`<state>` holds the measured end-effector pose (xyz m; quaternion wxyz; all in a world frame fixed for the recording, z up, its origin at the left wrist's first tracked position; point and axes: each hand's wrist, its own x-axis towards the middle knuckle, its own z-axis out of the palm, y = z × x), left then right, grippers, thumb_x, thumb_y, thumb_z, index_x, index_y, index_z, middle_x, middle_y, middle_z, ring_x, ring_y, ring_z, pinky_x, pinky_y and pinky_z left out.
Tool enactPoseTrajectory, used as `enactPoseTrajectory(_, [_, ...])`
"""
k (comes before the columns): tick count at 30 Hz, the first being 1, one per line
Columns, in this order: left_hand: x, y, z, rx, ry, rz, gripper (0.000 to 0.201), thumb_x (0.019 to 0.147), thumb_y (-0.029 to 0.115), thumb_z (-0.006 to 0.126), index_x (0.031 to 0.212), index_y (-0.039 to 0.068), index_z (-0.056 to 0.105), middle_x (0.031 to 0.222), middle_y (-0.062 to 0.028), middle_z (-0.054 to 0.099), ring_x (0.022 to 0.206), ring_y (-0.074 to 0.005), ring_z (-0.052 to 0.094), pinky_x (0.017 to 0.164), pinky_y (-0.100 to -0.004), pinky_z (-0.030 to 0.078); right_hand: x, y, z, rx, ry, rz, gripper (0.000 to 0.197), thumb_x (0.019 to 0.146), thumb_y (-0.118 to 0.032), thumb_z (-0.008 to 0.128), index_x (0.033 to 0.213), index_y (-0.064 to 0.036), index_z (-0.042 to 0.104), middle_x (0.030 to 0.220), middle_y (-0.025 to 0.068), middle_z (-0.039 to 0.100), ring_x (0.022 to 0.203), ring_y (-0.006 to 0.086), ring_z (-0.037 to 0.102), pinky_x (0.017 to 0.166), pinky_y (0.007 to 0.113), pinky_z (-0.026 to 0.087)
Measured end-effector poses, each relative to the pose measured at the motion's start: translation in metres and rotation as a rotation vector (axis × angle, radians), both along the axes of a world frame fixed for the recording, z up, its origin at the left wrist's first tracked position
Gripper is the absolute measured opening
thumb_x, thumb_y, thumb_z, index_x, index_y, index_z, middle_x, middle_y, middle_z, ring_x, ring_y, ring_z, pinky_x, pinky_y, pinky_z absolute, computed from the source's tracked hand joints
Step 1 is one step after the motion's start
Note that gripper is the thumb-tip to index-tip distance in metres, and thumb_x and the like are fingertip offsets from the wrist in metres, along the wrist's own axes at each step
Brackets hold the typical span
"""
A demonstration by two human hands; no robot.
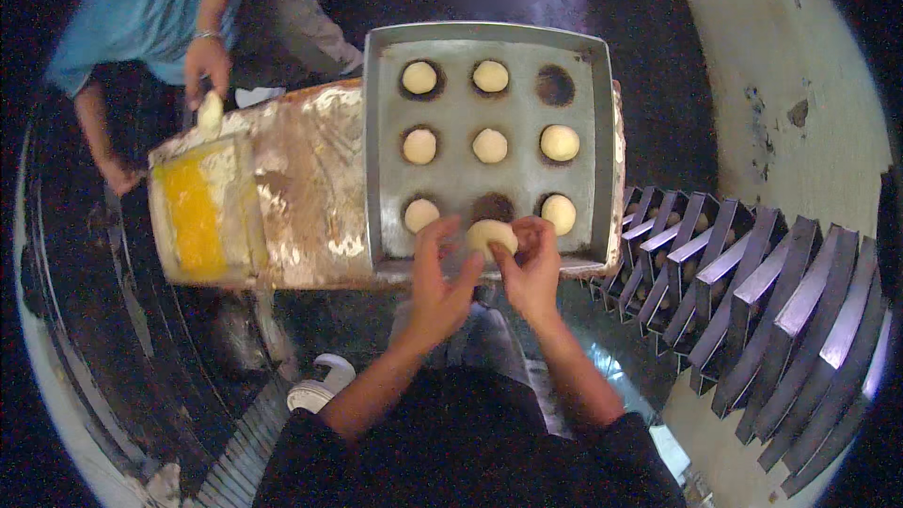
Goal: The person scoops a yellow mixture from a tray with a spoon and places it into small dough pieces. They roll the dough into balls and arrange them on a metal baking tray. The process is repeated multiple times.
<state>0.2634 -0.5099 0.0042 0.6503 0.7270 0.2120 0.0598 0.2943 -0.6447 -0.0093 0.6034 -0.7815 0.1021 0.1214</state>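
In front of me stands a square metal baking tray with rows of pale round dough balls on it, each on a dark round mark. Two dark marks are bare: one at the far right and one at the near middle. Just above the tray's near edge, my right hand pinches a flattened dough ball between thumb and fingers. On its left side is my left hand, slightly blurred, with thumb and fingers apart and nothing held in it.
The tray rests on a worn, flour-marked table. A shallow pan with yellow contents sits at its left end. There, a co-worker's hand holds a piece of dough. Stacked metal trays stand to my right.
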Motion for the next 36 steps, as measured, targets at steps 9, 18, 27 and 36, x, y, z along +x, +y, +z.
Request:
enactPoseTrajectory(9, [-0.106, -0.04, 0.094, -0.208, -0.172, -0.275, 0.024, 0.087, 0.016, 0.081, 0.1, 0.002, 0.066, 0.086, -0.0058, 0.066, 0.077, -0.0113, 0.061, 0.067, -0.0301, 0.051, -0.139, -0.025, 0.109, 0.52, 0.027, -0.375, 0.034, 0.105, -0.032, 0.059, 0.09, -0.002, 0.065, 0.092, 0.0045, 0.069, 0.078, 0.0113, 0.06, 0.063, 0.032, 0.047])
enactPoseTrajectory(18, [-0.181, -0.001, 0.148, -0.122, -0.381, -0.2, 0.052, 0.077, 0.015, 0.089, 0.123, 0.004, 0.067, 0.111, -0.0068, 0.073, 0.102, -0.0143, 0.068, 0.092, -0.0335, 0.055, -0.189, -0.018, 0.194, 0.301, -0.637, 0.011, 0.022, 0.088, -0.012, 0.08, 0.1, -0.0046, 0.063, 0.137, 0.0168, 0.057, 0.126, 0.0292, 0.057, 0.102, 0.043, 0.048])
enactPoseTrajectory(27, [-0.229, 0.13, 0.133, 0.003, -0.292, -0.193, 0.051, 0.069, 0.008, 0.089, 0.117, 0.007, 0.071, 0.113, -0.0108, 0.074, 0.103, -0.0254, 0.071, 0.094, -0.0393, 0.055, -0.241, -0.128, -0.092, -0.619, -0.362, 0.23, 0.046, 0.105, -0.035, 0.056, 0.074, -0.0005, 0.059, 0.061, 0.0163, 0.059, 0.058, 0.0303, 0.06, 0.058, 0.044, 0.045])
enactPoseTrajectory(36, [-0.307, 0.267, 0.113, 0.105, 0.007, -0.209, 0.045, 0.072, 0.01, 0.088, 0.115, 0.008, 0.073, 0.109, -0.0124, 0.075, 0.102, -0.0276, 0.073, 0.092, -0.0388, 0.056, -0.364, -0.094, -0.156, -0.755, -0.008, -0.004, 0.029, 0.084, -0.028, 0.076, 0.087, -0.0002, 0.07, 0.079, 0.0174, 0.074, 0.076, 0.0323, 0.073, 0.074, 0.044, 0.057])
